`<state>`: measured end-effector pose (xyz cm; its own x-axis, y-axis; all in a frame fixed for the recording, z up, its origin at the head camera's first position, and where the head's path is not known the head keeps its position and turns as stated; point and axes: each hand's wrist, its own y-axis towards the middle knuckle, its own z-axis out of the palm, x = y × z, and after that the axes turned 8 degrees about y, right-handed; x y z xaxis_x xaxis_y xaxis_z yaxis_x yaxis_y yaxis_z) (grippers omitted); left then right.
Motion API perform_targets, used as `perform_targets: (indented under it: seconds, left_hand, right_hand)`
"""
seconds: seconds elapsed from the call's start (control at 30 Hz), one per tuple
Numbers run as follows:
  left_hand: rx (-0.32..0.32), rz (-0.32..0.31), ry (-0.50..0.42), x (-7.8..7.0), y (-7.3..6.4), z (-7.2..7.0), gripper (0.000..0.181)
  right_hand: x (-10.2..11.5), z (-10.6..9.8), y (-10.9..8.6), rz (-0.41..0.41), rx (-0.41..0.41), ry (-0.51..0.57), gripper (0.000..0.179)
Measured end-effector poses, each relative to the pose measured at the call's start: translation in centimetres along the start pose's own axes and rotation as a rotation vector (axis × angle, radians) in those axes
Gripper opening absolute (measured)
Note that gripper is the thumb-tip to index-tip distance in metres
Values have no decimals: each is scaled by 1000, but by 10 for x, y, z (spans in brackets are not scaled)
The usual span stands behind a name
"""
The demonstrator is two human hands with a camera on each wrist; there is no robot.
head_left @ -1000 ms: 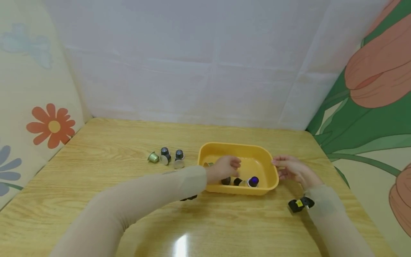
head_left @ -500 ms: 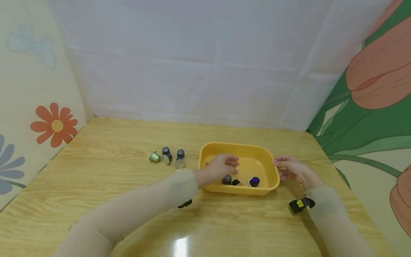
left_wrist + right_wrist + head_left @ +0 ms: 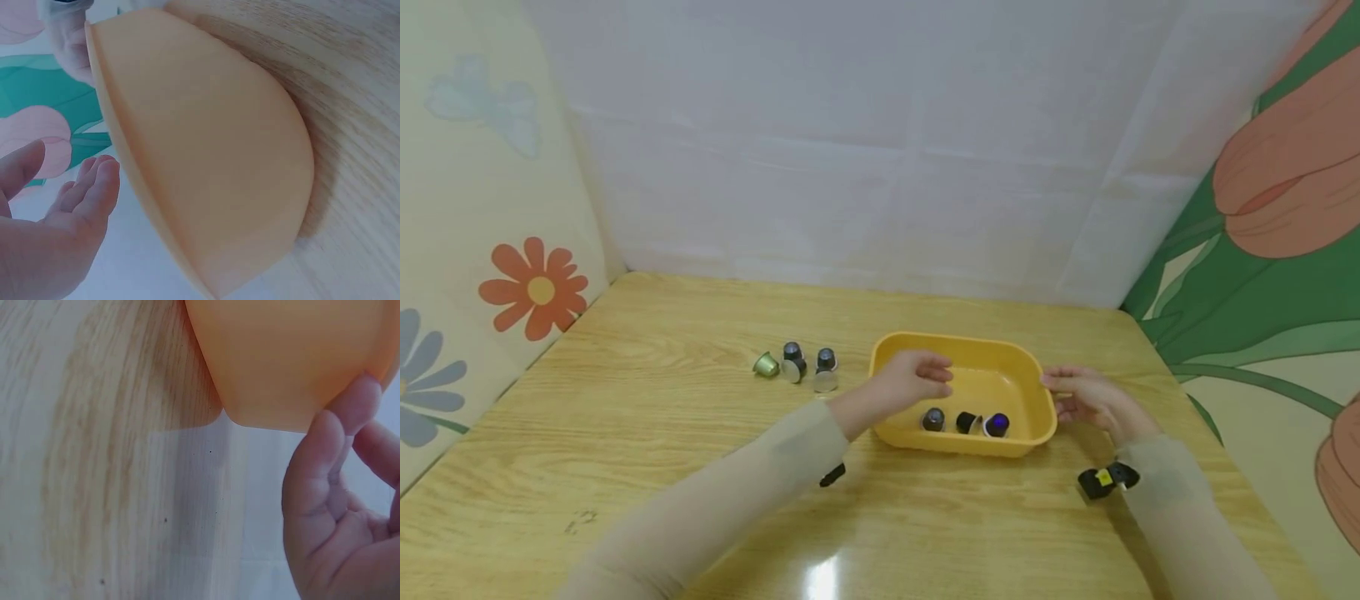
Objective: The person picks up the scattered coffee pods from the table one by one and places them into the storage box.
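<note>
A yellow plastic bin (image 3: 1000,446) stands on the table. My left hand (image 3: 904,379) hovers over its left part, fingers loosely bent and apart from the thumb, with nothing visible between them; the left wrist view shows the hand (image 3: 62,219) beside the rim. At the bin's right end my right hand (image 3: 1086,400) holds the rim, its curled fingertips (image 3: 362,400) against the outer wall in the right wrist view. Inside the bin lie a dark grey coffee capsule (image 3: 933,419), a black one (image 3: 966,422) on its side and a purple-blue one (image 3: 997,425). The left forearm and hand cover the bin's left corner.
Left of the bin, a green capsule (image 3: 766,365) lies on its side near several dark capsules (image 3: 826,359), some showing pale lids. A white backdrop (image 3: 850,167) rises behind the wooden table (image 3: 662,400). Printed flower panels flank both sides.
My left hand has drawn back slightly left and up within the bin. The black capsule has rolled right, close to the purple-blue one. My right hand stays at the rim.
</note>
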<state>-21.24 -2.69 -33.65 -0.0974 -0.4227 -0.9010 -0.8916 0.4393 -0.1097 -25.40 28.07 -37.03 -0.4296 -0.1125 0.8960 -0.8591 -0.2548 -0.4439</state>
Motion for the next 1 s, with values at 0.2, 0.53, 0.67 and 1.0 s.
perform_targets:
  seconds: [0.2,0.53,0.67,1.0]
  left_hand:
    - [-11,30,0,3,-3,-3,43]
    - [-6,10,-19,11,-14,-9,46]
    - [-6,12,-47,15,-18,-10,44]
    - [-57,34,-45,25,-29,-14,43]
  right_hand:
    - [-1,-2,1,-4,12,8,8]
    - [-4,-3,3,-11,26,19,8]
    - [-4,-3,4,-11,26,12,9]
    - [-3,-3,3,-4,27,13,8]
